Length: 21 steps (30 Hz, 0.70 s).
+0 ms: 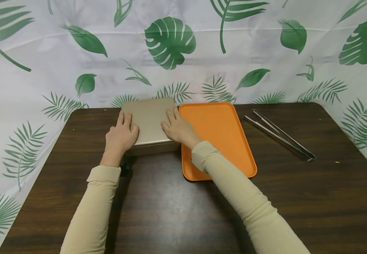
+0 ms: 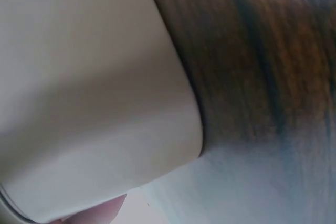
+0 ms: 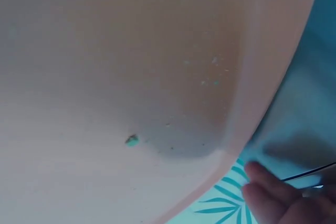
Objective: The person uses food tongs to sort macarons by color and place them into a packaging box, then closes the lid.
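Flat rectangular gold metal tin (image 1: 148,123) sits centre frame on the dark wooden table (image 1: 297,197), just left of the orange plastic tray (image 1: 224,137). Left hand (image 1: 119,135) and right hand (image 1: 177,127) rest flat on its lid, fingers straight, gripping nothing. Uneven pressure could skid the tin into the tray.

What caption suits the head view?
Both hands, left and right, rest on a gold tin beside an orange tray.

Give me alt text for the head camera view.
Both hands, left and right, rest flat on a closed gold tin on a dark wooden table. An empty orange tray lies beside it, metal tongs farther right.
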Each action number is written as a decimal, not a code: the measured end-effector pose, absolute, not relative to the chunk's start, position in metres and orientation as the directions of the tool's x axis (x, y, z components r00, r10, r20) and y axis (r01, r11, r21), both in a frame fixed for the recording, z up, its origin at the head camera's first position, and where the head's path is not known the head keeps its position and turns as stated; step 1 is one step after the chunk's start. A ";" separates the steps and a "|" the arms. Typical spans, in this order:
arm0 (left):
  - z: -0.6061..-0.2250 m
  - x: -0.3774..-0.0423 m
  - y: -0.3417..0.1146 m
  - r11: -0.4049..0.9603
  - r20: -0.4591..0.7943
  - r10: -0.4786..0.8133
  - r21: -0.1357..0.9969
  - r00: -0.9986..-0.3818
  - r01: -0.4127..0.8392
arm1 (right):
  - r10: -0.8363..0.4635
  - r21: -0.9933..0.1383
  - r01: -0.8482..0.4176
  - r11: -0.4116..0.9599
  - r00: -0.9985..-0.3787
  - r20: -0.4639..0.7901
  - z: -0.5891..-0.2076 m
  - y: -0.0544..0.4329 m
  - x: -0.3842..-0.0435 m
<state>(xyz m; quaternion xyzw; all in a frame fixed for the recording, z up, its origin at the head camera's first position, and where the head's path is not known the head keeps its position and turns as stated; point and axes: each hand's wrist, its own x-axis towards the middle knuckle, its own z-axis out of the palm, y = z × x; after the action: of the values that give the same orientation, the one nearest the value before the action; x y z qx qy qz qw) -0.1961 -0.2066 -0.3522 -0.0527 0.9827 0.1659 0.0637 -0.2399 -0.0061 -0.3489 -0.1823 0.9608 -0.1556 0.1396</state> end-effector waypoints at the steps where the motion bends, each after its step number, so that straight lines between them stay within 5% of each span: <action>1: -0.352 -0.196 -0.207 0.938 -0.141 -0.083 0.323 -0.987 -0.125 | -0.393 -0.360 -0.302 0.883 -0.893 -0.217 -0.348 -0.006 -0.240; 14: -0.349 -0.202 -0.210 0.934 -0.112 -0.087 0.336 -0.990 -0.120 | -0.358 -0.400 -0.258 0.879 -0.913 -0.197 -0.342 -0.009 -0.247; 21: -0.352 -0.202 -0.212 0.893 -0.130 -0.084 0.430 -0.988 -0.133 | -0.379 -0.504 -0.218 0.836 -0.893 -0.243 -0.344 -0.012 -0.252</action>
<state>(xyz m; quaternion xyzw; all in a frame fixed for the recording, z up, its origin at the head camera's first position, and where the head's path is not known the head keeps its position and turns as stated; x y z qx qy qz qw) -0.2021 -0.2125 -0.3520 -0.0559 0.9714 0.2245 0.0540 -0.2516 -0.0119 -0.3439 -0.1582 0.9430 -0.2390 0.1690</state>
